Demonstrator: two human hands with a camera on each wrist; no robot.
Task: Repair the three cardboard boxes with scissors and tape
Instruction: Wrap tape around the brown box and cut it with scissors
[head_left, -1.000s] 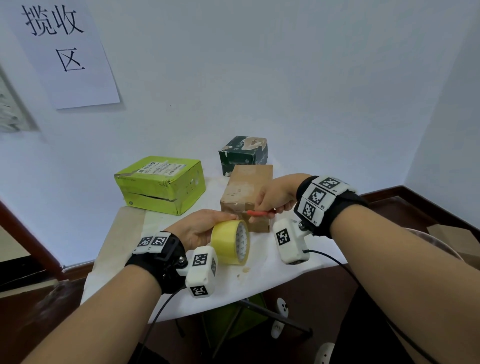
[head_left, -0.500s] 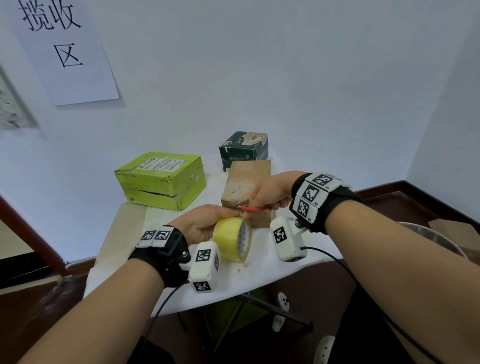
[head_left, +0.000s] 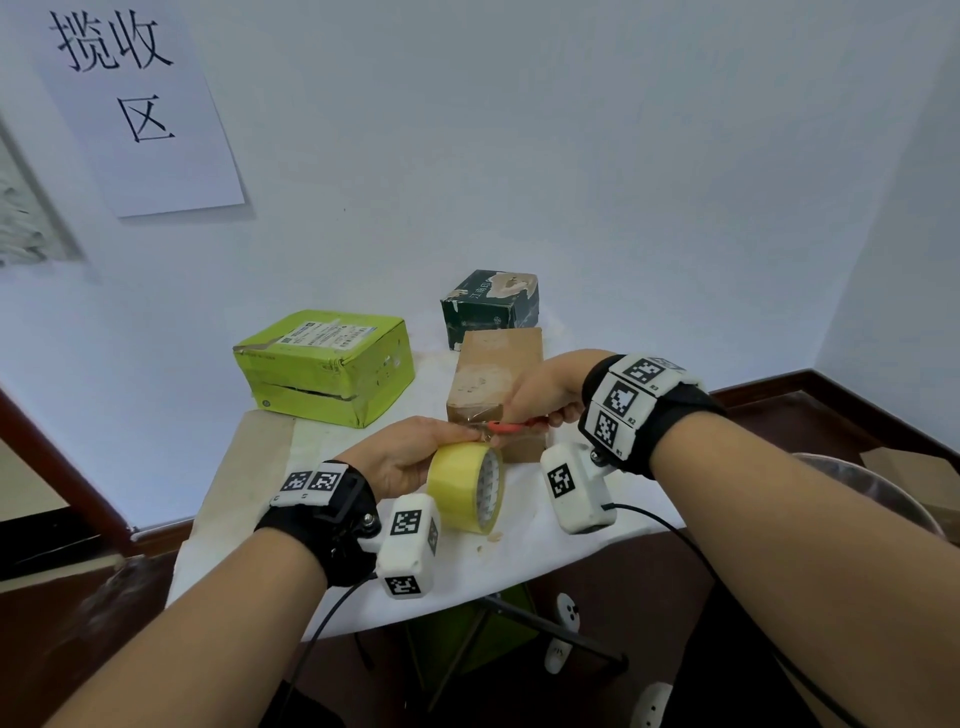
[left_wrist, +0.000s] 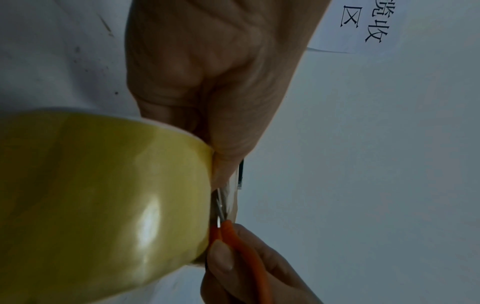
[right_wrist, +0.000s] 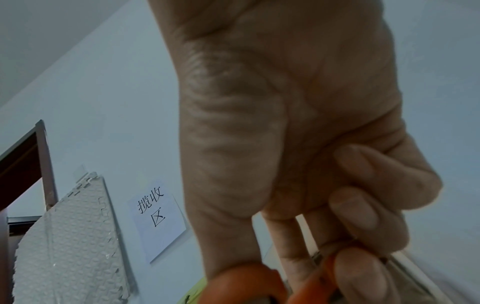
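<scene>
My left hand (head_left: 410, 457) grips a roll of yellow tape (head_left: 467, 488) just in front of the brown cardboard box (head_left: 493, 379). A short clear strip runs from the roll up to the box's near face. My right hand (head_left: 540, 395) holds orange-handled scissors (head_left: 511, 427), fingers curled round the handles (right_wrist: 249, 286). In the left wrist view the scissor blades (left_wrist: 220, 207) sit at the strip right beside the tape roll (left_wrist: 98, 205). A green box (head_left: 327, 364) lies to the left, and a dark green box (head_left: 491, 306) stands behind the brown one.
The boxes sit on a small table with a white cover (head_left: 519, 551), set against a pale wall. A paper sign (head_left: 135, 98) hangs on the wall at upper left. A round bin (head_left: 872, 493) and a cardboard piece (head_left: 919, 473) are at the right, low down.
Both hands have stayed at the brown box's near face. The scissors have closed in on the tape strip beside the roll.
</scene>
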